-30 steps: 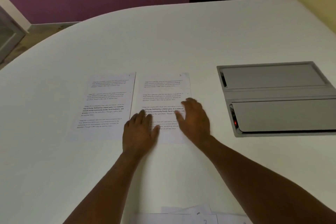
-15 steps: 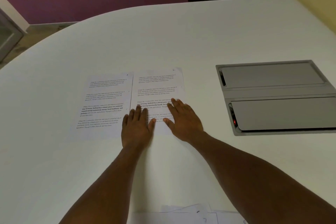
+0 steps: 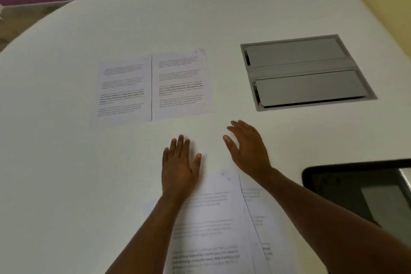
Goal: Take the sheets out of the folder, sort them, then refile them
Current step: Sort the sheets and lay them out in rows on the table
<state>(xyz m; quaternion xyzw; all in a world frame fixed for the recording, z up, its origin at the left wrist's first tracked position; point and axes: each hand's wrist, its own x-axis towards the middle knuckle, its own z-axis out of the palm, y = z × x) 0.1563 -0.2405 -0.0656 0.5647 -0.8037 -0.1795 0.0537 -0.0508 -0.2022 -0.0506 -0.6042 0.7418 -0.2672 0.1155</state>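
Near the counter point(image 3: 66, 162) edge, I'm hovering both hands spread flat, holding nothing.
Left hand point(image 3: 180, 167) and right hand point(image 3: 249, 149) are nearing the loose printed sheets point(image 3: 211, 218): light, floppy, slippery; I'm judging a corner pinch safest.

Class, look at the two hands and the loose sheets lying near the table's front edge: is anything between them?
Nothing visible. The left hand and right hand are open over bare table, and the loose sheets lie uncovered just behind them, beneath the forearms.
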